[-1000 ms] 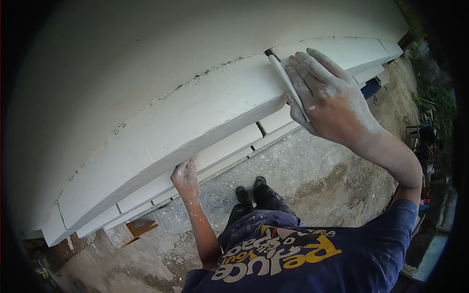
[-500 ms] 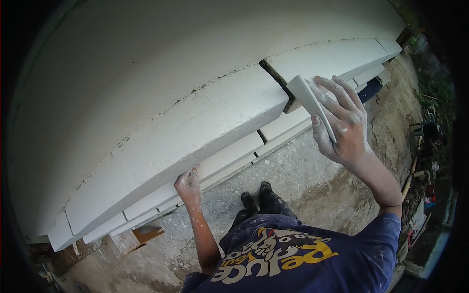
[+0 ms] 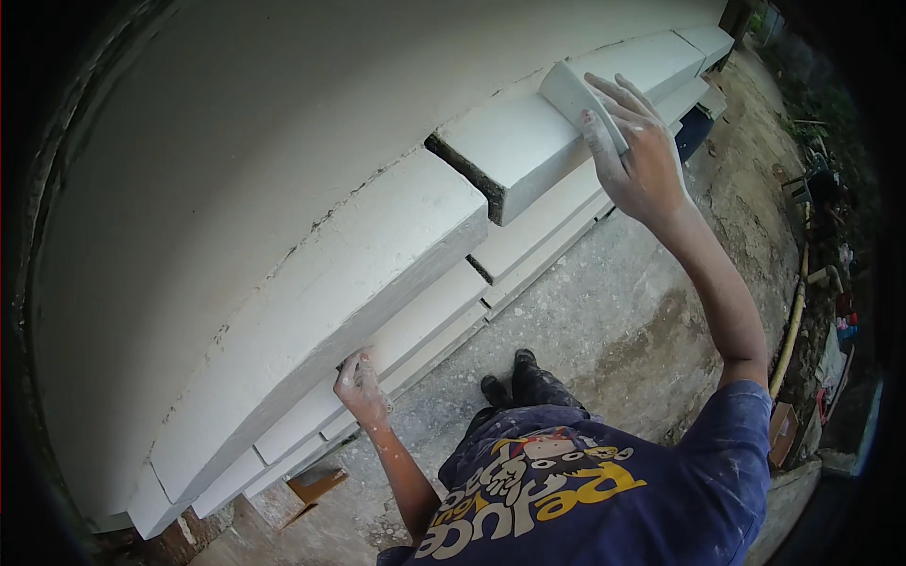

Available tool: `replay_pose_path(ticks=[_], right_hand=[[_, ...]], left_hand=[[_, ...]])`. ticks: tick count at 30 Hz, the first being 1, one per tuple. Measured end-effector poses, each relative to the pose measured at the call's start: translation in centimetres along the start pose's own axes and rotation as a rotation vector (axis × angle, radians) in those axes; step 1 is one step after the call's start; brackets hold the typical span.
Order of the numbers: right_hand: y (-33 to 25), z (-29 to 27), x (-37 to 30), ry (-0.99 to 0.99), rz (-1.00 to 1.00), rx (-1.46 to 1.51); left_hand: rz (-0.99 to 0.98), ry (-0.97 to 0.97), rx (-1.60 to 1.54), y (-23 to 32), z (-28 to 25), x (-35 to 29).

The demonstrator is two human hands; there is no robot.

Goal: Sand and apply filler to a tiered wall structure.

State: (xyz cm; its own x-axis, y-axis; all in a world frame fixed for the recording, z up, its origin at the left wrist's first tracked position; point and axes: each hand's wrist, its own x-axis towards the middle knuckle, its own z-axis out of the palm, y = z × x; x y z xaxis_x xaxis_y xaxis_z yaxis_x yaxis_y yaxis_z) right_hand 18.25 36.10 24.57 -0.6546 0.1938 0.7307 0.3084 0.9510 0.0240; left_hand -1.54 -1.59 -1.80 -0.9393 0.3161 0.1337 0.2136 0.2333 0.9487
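Observation:
My right hand (image 3: 644,151), coated in white dust, grips a thin, pale grey rectangular sheet (image 3: 573,94) between thumb and fingers. The sheet lies against the right-hand section of a white plastered ledge (image 3: 514,141). Its exact material does not show clearly. Lower down, my left hand (image 3: 361,389) is closed, with curled fingertips at the underside of the ledge's left section (image 3: 368,245); whatever they hold, if anything, is hidden. A dark, rough gap (image 3: 467,174) splits the two sections.
Above the ledge rises a pale smooth wall (image 3: 236,123). White stepped bands (image 3: 528,236) run below it. Stained concrete floor (image 3: 604,302) lies under my boots (image 3: 510,377). A brown board (image 3: 316,486) is at lower left, a yellowish pole (image 3: 793,325) and clutter on the right.
My view has shifted right along the ledge. My right hand has carried the sheet farther along the right section, away from the gap. My left hand stays near the ledge's underside.

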Motion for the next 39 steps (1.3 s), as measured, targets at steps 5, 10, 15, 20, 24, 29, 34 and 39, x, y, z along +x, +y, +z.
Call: replay_pose_path(ticks=[5,10,15,20,24,29,34,39], right_hand=[[7.1,-0.3,-0.4,-0.02,0.344,-0.136],[-1.8,-0.6,-1.9,-0.013,0.01,0.157],[14.0,-0.8,-2.1,-0.017,0.426,-0.159],[6.9,0.3,-1.4,0.019,0.338,0.019],[-4.6,-0.4,-1.2,-0.006,-0.053,0.21],[9.1,-0.3,-1.1,0.04,0.25,-0.032],[17.3,-1.1,-0.5,-0.112,0.534,-0.26],[-2.5,-0.3,-0.9,-0.093,-0.04,0.195]], left_hand=[[-0.005,-0.004,-0.039,0.8,1.1,0.0],[-0.001,0.0,0.001,0.2,0.3,-0.1],[0.01,0.003,0.007,1.1,0.7,-0.1],[0.111,-0.006,0.069,3.5,1.4,-0.1],[0.026,0.002,0.008,0.9,0.2,-0.4],[-0.033,-0.004,-0.008,1.2,0.5,-0.3],[0.017,-0.007,-0.053,2.7,1.4,-0.2],[-0.005,0.014,-0.003,1.1,0.4,-0.3]])
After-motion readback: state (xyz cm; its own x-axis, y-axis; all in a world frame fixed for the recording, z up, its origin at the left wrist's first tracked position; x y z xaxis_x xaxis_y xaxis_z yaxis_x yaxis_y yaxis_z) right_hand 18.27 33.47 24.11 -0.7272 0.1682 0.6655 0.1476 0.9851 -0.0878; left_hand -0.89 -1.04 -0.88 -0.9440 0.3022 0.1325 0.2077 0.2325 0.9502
